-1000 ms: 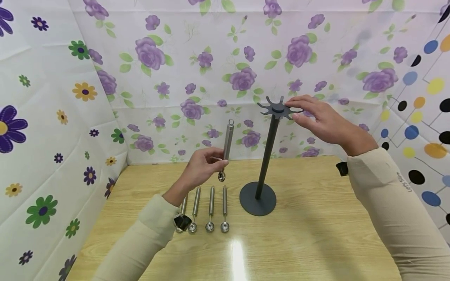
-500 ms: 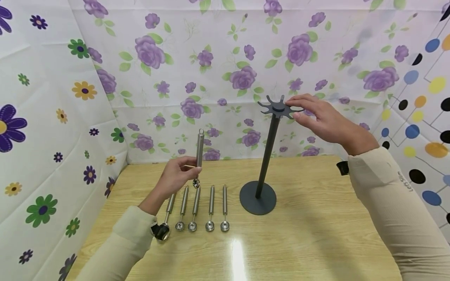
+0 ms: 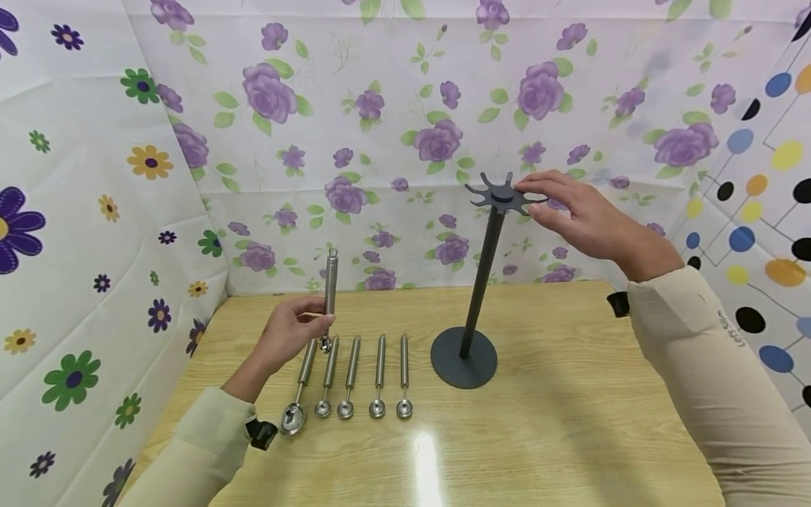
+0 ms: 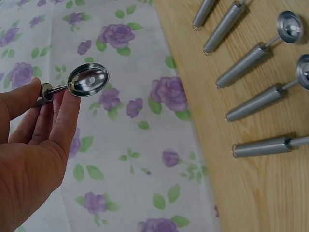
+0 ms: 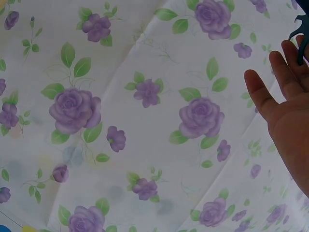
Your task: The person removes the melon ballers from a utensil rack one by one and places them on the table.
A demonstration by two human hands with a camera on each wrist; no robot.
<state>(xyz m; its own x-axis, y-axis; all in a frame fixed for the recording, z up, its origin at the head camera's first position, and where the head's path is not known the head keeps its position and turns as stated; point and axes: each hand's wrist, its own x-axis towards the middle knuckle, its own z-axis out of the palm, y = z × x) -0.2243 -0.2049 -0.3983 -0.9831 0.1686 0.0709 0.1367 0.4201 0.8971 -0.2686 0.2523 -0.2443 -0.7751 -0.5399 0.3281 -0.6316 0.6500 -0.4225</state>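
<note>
My left hand (image 3: 288, 338) pinches a steel melon baller (image 3: 331, 282) by its handle, ring end up and scoop down, over the left of the row. In the left wrist view its oval scoop (image 4: 89, 79) has a small hole in the middle, and thumb and fingertips meet at the handle's lower end. My right hand (image 3: 586, 218) is at the dark rack's hooked top (image 3: 503, 195), index finger and thumb at its right-hand prongs. In the right wrist view the right hand's fingers (image 5: 285, 67) are extended and spread beside a dark prong (image 5: 301, 31).
A row of several similar steel scoops (image 3: 380, 366) lies on the wooden table (image 3: 545, 436), handles away from me; the leftmost scoop (image 3: 298, 394) is larger. The rack's round base (image 3: 464, 370) stands right of them. Flowered cloth (image 3: 380, 141) hangs behind.
My left hand has moved left and down with the melon baller, away from the rack, uncovering the larger scoop at the row's left end. The right hand has stayed at the rack's top.
</note>
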